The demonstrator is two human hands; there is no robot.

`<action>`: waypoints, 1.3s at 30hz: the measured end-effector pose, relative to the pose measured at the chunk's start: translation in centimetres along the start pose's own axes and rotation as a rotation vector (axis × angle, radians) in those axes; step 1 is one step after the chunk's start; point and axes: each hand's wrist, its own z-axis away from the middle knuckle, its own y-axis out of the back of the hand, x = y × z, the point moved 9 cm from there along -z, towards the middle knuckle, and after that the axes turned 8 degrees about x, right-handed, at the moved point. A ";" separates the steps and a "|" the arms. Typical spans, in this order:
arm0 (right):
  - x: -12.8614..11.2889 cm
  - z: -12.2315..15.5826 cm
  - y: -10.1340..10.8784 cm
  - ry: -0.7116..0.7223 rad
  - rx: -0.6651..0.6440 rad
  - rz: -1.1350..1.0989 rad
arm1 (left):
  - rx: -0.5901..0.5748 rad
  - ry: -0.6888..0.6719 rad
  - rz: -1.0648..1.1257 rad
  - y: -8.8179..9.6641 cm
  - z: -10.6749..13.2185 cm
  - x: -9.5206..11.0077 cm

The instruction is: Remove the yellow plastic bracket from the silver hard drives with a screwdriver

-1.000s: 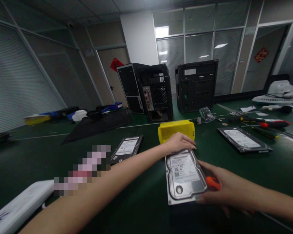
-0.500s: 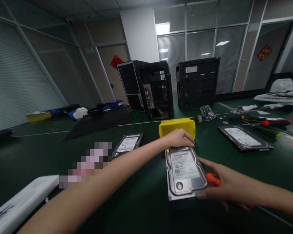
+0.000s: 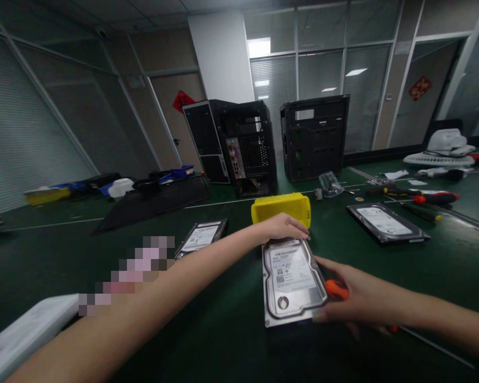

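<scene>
A silver hard drive (image 3: pixel 293 282) with a white label faces up, tilted, in front of me. My left hand (image 3: pixel 284 227) reaches across to its far end, fingers together and bent down over that edge; their tips are partly hidden. My right hand (image 3: pixel 357 292) is closed on the drive's right side, the thumb at its near corner. Tucked in the same hand is a screwdriver (image 3: pixel 337 290) with an orange handle, its thin shaft pointing out to the lower right. Just behind the left hand stands a yellow plastic bin (image 3: pixel 281 206).
Two more hard drives lie on the green table, one left (image 3: pixel 201 238) and one right (image 3: pixel 386 223). Two black computer cases (image 3: pixel 249 149) stand behind. Pliers (image 3: pixel 435 198) and other tools lie at right. A white box (image 3: pixel 32 330) sits at lower left, beside my left forearm.
The whole scene has shifted slightly left in the view. Both hands keep the same hold on the hard drive, and nothing is let go.
</scene>
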 end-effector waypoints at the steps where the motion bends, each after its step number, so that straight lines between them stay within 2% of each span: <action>1: 0.0 0.0 0.0 0.002 -0.001 0.002 | -0.017 0.014 0.039 -0.1 -0.1 -0.3; 6: 0.1 0.2 0.2 -0.001 0.016 0.010 | -0.111 0.046 0.246 -1.0 -0.2 -0.9; 11: 0.4 0.0 0.3 -0.025 0.026 0.024 | -0.048 0.052 0.194 -0.6 -0.2 -1.3; 17: 0.1 0.1 0.1 -0.008 0.016 0.003 | -0.027 0.057 0.214 -0.6 0.3 -1.1; 24: -0.1 0.1 0.1 0.009 0.013 0.022 | 0.014 0.099 0.123 -0.4 0.2 -1.5; 29: -0.4 0.2 0.0 -0.001 -0.004 -0.018 | -0.023 0.059 0.136 -0.8 -0.2 -1.1; 39: 0.2 0.0 0.0 -0.003 0.013 -0.011 | -0.125 -0.107 -0.128 -1.0 -0.8 0.5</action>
